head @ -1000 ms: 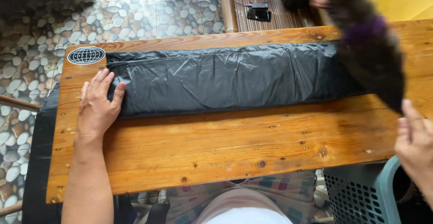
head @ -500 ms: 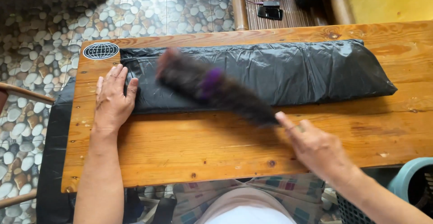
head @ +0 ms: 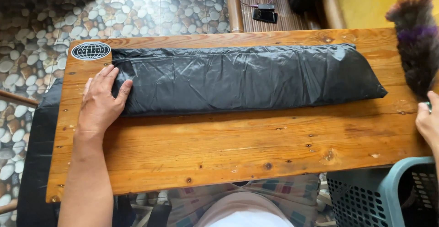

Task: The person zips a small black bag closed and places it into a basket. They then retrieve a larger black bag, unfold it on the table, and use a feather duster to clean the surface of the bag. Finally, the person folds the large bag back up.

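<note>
Head view: my left hand (head: 98, 104) lies flat, fingers spread, pressing the left end of the folded black plastic bag (head: 247, 78) stretched along the wooden table (head: 238, 140). My right hand (head: 429, 119) grips the feather duster (head: 415, 42) at the table's right edge.

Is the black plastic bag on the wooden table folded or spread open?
Folded. The black plastic bag lies as a long flat strip with a layered edge along its top; the left hand presses flat on its left end.
</note>
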